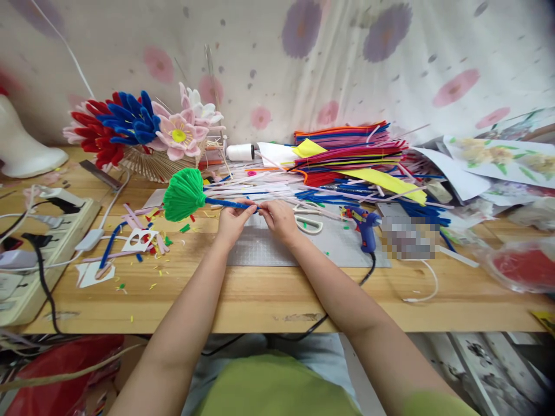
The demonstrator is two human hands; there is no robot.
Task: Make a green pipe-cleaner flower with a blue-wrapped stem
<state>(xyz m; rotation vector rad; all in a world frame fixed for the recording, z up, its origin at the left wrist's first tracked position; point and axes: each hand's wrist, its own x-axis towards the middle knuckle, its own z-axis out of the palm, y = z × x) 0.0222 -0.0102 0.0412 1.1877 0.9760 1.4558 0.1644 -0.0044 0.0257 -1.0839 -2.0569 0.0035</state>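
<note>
My left hand [234, 221] is closed around the blue stem of a green pipe-cleaner fan-shaped leaf [184, 195], which points left over the table. The stem [225, 202] looks wrapped in fuzzy blue pipe cleaner. At its right end, my right hand [280, 219] pinches the blue pipe cleaner, fingertips close to those of the left. Both hands are above a grey cutting mat [269, 251]. White-handled scissors [310, 224] lie just right of my right hand, partly hidden by it.
A blue glue gun [366, 228] stands on the mat's right side, its cord running to the front edge. Bundled pipe cleaners [355, 156] are heaped behind. Fuzzy flowers [139, 124] stand back left; a power strip [65, 254] and cables lie left. Scraps [143, 240] litter the tabletop.
</note>
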